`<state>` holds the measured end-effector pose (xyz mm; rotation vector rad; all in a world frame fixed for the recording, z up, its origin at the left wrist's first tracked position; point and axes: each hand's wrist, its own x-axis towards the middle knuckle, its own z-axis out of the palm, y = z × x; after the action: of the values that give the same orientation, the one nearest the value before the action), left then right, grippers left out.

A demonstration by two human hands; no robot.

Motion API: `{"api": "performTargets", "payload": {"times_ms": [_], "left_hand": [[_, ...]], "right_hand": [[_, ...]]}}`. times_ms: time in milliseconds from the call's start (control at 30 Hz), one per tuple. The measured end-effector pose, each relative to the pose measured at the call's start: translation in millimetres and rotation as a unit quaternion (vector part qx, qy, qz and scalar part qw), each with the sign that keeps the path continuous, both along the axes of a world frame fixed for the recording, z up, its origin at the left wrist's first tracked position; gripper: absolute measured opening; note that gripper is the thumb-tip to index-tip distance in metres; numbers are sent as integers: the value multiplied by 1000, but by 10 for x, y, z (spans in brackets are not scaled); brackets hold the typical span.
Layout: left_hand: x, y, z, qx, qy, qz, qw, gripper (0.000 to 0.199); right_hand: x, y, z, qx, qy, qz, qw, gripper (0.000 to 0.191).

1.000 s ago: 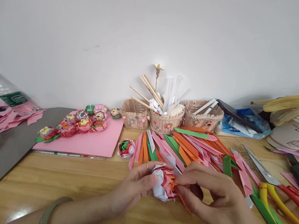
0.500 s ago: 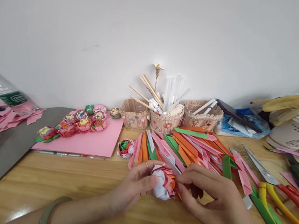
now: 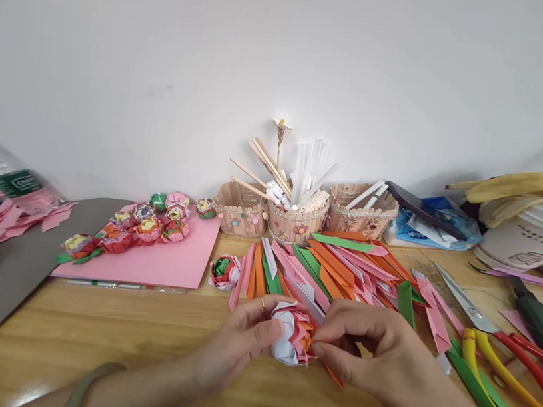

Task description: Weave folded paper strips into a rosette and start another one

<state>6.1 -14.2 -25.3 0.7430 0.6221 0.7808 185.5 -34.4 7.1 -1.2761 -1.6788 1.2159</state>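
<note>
A folded paper flower [image 3: 291, 334] with white outer petals and pink and orange inner ones is held above the wooden table. My left hand [image 3: 251, 332] grips its white side between thumb and fingers. On the flower's right side, my right hand [image 3: 356, 350] has thumb and forefinger pinched together at the orange and pink petal tips. Behind both hands lies a spread of folded paper strips [image 3: 328, 265] in pink, orange, green and white. Just left of the strips sits another paper flower [image 3: 225, 271] with a green middle.
Several finished paper flowers [image 3: 148, 220] rest on pink paper sheets [image 3: 182, 265]. Decorated baskets [image 3: 296, 224] with sticks stand along the wall. To the right are scissors [image 3: 475, 316], pliers with yellow handles [image 3: 495, 370] and a white tub [image 3: 534, 234]. A bottle [image 3: 12, 177] leans at the left.
My right hand's thumb and forefinger have closed to a pinch at the flower's inner petals. The flower stays in my left hand. The view has shifted slightly.
</note>
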Motion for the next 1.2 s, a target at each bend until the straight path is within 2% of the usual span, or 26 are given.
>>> {"api": "performTargets", "payload": {"times_ms": [133,233,367,700,1000,1200], "left_hand": [[-2,1,2,1,5,-4,1000,35],[-3,7,-2,-3,1,3,1000,34],[-6,10,-15,5,8,-1,1000,33],[-14,-3,-33,63,38,-5,997,36],[-25,1,-72,65,44,-12,997,31],[-23,3,-64,89,50,-15,995,32]], "right_hand": [[21,28,2,-49,25,10,998,12],[43,50,55,-84,30,36,995,20],[62,49,92,-81,22,57,995,27],[39,37,27,-117,-24,15,993,18],[42,37,23,-113,13,40,993,12],[38,32,-13,-148,24,39,988,13]]}}
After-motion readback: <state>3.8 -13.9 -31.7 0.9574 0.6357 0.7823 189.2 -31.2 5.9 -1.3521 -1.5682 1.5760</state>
